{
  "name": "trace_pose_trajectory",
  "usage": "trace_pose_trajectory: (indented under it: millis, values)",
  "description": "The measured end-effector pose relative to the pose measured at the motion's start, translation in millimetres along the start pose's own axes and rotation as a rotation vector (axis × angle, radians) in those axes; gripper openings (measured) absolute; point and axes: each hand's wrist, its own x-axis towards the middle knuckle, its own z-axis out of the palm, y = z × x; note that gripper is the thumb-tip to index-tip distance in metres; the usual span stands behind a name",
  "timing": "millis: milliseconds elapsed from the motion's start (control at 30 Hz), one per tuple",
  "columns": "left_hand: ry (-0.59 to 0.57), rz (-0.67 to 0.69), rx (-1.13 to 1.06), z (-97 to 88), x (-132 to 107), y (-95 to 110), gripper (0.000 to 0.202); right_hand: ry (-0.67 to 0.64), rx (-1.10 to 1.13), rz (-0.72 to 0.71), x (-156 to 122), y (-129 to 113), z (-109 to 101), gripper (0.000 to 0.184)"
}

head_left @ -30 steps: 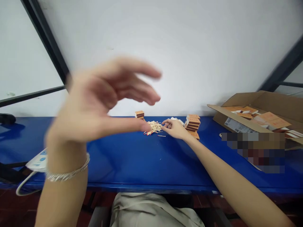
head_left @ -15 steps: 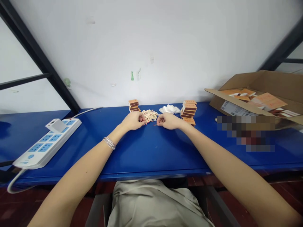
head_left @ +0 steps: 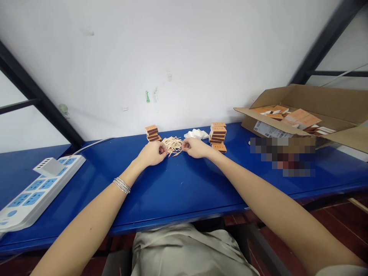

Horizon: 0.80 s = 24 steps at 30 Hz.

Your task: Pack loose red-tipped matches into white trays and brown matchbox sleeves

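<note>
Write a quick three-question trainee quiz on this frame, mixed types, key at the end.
1. True or false: the loose matches lie between the left hand and the right hand.
2. Which wrist wears the bracelet? A) right B) left C) both
3. Fill in: the open cardboard box stands on the person's ____ side.

Key: 1. True. 2. B. 3. Right.

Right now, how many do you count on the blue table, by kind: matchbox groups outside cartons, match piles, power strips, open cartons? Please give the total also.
Matchbox groups: 2
Match pile: 1
Power strip: 1
Open carton: 1
Total: 5
</note>
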Motion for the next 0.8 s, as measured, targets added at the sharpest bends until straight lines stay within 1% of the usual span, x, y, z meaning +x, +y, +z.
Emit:
trace_pose_trajectory:
  millis: [167, 367, 533, 700, 800]
  values:
    - [0.037, 0.003, 0.002, -1.1, -1.6, -0.6, 0.015, 0.011, 0.012, -0.079, -0.4, 1.5, 0.7, 0.013]
    - [0.053, -0.008, -0.009, -1.4, -2.1, -0.4, 0.013, -0.004, 0.043, -0.14, -2.7, -5.8, 2.5, 0.011]
    - [0.054, -0.014, -0.047, -2.3, -1.5, -1.7, 0.012, 0.02, 0.035, -0.131, -1.8, -5.5, 2.3, 0.011]
    - [0.051, 0.004, -0.028, -3.8, -1.9, -0.7, 0.013, 0.056, 0.038, -0.124, -1.8, -5.1, 2.2, 0.01]
    - [0.063, 0.008, -0.014, -4.3, -2.3, 0.0, 0.011, 0.058, 0.023, -0.147, -2.1, -5.5, 3.4, 0.01]
